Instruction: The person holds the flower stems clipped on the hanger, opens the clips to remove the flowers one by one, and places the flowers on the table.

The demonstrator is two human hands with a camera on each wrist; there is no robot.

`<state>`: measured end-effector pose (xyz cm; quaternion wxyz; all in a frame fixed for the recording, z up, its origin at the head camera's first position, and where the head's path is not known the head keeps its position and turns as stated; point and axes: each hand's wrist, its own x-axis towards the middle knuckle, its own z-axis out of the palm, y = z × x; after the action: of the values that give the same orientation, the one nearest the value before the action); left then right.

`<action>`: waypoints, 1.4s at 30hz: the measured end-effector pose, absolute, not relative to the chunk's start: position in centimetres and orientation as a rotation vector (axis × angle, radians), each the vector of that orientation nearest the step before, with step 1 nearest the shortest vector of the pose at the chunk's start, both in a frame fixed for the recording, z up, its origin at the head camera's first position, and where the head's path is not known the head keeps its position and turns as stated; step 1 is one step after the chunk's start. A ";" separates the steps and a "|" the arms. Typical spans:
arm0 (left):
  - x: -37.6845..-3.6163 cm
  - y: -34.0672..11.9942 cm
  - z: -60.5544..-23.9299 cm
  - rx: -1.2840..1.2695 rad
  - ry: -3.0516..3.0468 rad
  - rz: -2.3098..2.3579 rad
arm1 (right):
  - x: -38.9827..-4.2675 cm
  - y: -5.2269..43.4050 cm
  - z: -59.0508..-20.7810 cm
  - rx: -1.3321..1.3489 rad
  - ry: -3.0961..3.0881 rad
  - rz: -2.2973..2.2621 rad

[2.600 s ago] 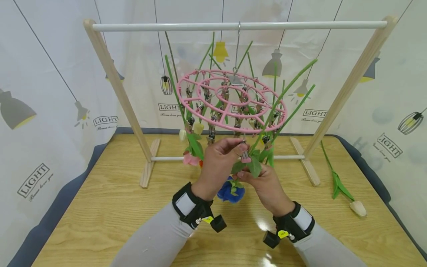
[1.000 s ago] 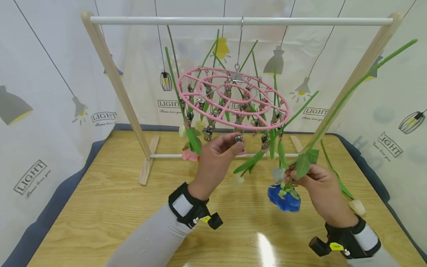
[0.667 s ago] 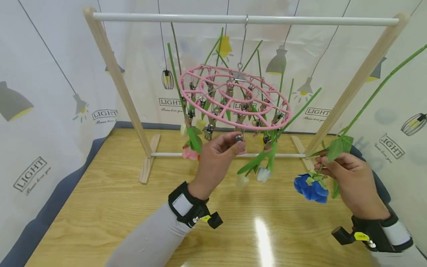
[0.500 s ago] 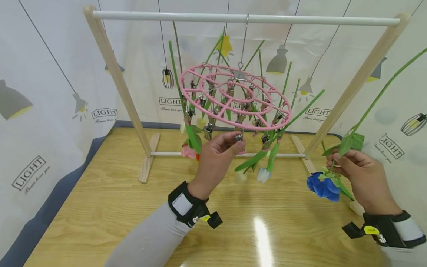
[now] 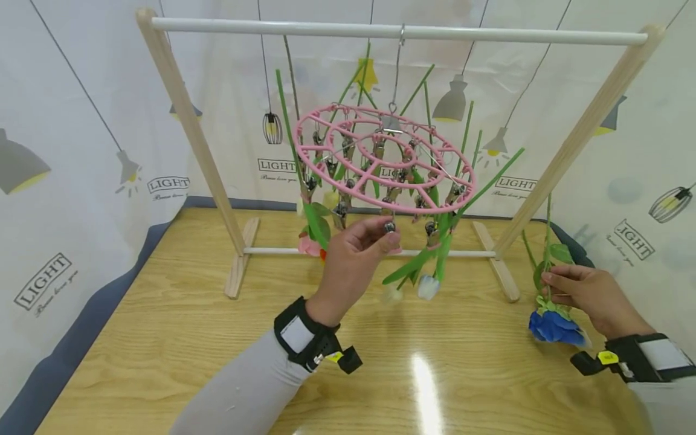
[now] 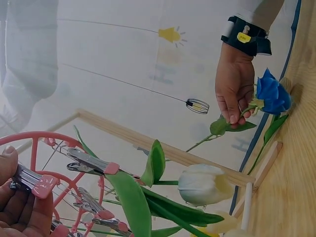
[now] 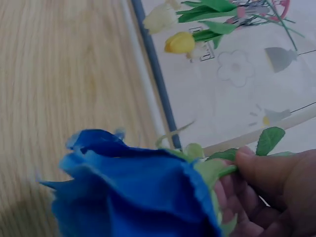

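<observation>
A pink round clip hanger hangs by a hook from the white rail of a wooden rack. Several artificial flowers are clipped to it head down, among them two white tulips. My left hand is raised under the hanger's front rim and pinches a metal clip between thumb and fingers. My right hand is far to the right, low over the table, pinching the green stem of a blue rose just above the bloom. The blue rose hangs head down close to the wood.
The rack's wooden legs and low white crossbar stand on the wooden table. A pink flower hangs low at the hanger's left. Printed curtain surrounds the table on three sides.
My right hand has carried the blue rose away from the hanger, out to the right and down toward the table. My left hand has stayed on the clip.
</observation>
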<state>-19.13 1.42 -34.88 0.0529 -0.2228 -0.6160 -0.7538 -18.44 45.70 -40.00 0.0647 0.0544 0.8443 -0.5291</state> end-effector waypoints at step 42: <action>-19.1 1.4 -34.9 -0.694 -1.877 -2.268 | -19.4 46.6 -44.2 0.099 2.858 -0.631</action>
<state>-19.07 1.35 -34.92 0.0582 -0.2291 -0.6195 -0.7486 -19.37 46.57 -44.17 0.1065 0.0337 0.9703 -0.2144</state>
